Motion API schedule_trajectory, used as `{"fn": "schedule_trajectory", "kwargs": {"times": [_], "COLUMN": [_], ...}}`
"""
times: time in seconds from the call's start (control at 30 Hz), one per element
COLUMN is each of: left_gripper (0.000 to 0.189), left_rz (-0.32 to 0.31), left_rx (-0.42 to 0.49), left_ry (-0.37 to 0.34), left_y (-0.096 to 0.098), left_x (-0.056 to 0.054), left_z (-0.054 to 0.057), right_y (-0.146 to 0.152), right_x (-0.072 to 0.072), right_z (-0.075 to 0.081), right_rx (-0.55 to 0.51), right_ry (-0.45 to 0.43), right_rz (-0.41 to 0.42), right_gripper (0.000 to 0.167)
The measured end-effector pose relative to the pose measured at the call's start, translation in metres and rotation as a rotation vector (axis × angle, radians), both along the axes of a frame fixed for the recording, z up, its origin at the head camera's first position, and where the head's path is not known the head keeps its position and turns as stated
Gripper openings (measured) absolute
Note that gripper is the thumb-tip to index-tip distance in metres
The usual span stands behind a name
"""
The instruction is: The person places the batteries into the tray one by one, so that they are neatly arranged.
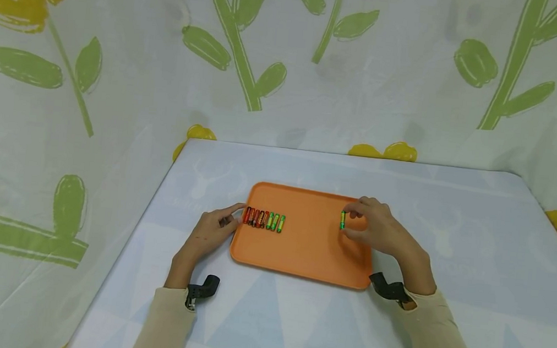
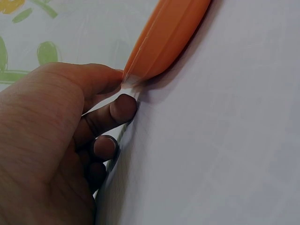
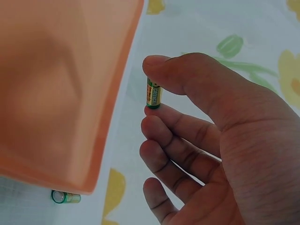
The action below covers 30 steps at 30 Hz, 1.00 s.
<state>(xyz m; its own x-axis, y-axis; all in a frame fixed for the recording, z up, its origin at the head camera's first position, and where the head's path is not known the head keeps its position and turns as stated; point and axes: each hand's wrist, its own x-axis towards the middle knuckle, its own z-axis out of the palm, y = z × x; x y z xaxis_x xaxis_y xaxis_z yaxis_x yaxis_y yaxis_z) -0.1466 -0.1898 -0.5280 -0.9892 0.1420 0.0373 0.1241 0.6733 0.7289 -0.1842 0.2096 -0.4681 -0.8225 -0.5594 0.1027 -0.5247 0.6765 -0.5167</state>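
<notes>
An orange tray [image 1: 301,253] lies on the table. Near its left end, red-and-black batteries [image 1: 255,217] and green batteries [image 1: 275,222] stand side by side in one row. Over the right part of the tray, my right hand [image 1: 378,227] pinches a single green battery [image 3: 153,93] between thumb and index finger. Its other fingers are spread and loosely bent in the right wrist view. My left hand [image 1: 211,233] is at the tray's left rim, thumb and index fingertips right at the edge. In the left wrist view the remaining fingers hang loosely curled beside the tray.
Another green battery [image 3: 65,197] shows past the tray's edge in the right wrist view. The table [image 1: 255,321] has a pale cloth with blue triangles. Flower-patterned curtains [image 1: 131,100] hang along the back and left.
</notes>
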Motion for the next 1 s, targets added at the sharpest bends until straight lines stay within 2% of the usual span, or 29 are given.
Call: {"fn": "schedule_trajectory", "kwargs": {"times": [0.4,1.0], "left_gripper": [0.041,0.041], "left_rz": [0.008,0.017], "left_rx": [0.005,0.012], "left_ry": [-0.005,-0.006], "left_y": [0.0001,0.0015], "left_x": [0.0000,0.0013], "left_z": [-0.0007,0.0016], "right_y": [-0.0040,-0.0086], "right_x": [0.0010,0.0022], "right_z": [-0.0005,-0.0026], "right_rx": [-0.009,-0.003], "right_ry": [0.014,-0.010], "right_rz": [0.009,0.026], "right_gripper": [0.036,0.037]}}
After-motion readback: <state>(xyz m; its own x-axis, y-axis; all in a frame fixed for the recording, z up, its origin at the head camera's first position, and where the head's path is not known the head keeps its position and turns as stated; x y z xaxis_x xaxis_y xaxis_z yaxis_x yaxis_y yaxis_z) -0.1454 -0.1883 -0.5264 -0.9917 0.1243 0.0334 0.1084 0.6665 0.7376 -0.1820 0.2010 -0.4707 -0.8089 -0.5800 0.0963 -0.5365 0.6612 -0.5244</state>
